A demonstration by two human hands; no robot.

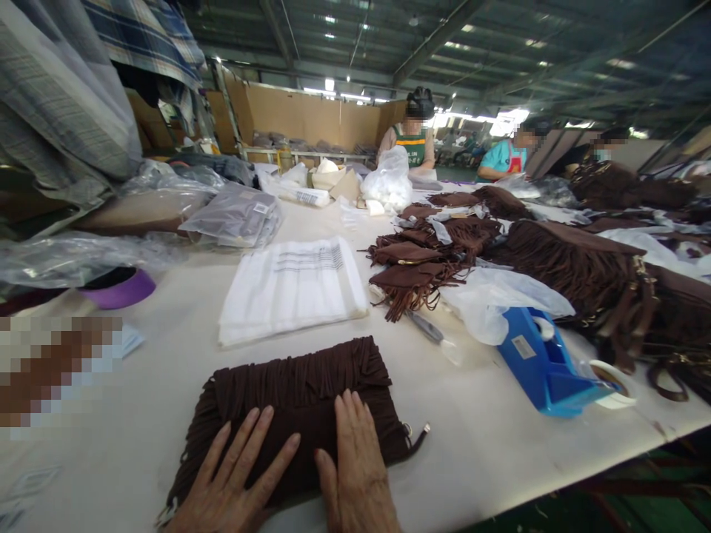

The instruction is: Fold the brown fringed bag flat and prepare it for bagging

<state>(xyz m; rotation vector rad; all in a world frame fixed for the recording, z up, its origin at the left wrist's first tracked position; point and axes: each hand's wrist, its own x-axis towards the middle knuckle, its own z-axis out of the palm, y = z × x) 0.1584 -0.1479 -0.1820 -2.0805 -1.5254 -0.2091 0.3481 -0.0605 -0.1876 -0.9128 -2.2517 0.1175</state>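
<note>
A dark brown fringed handbag (pixel 300 422) lies flat on the white table in front of me, its fringe folded along the far edge and down the left side. My left hand (pixel 233 474) rests on the bag's left part with fingers spread. On its right part lies my right hand (pixel 358 466), fingers stretched out and thumb apart. A small zip pull (pixel 419 438) sticks out at the bag's right end. Just beyond the bag is a stack of white plastic bags (pixel 294 289) with printed lines.
Right of me stand a blue tape dispenser (pixel 547 370) and a grey-handled tool (pixel 426 326). Brown fringed bags (pixel 566 259) are heaped on the right. A purple tape roll (pixel 122 289) and plastic-wrapped packages (pixel 233 215) lie on the left. Co-workers, one in a green apron (pixel 412 148), are across the table.
</note>
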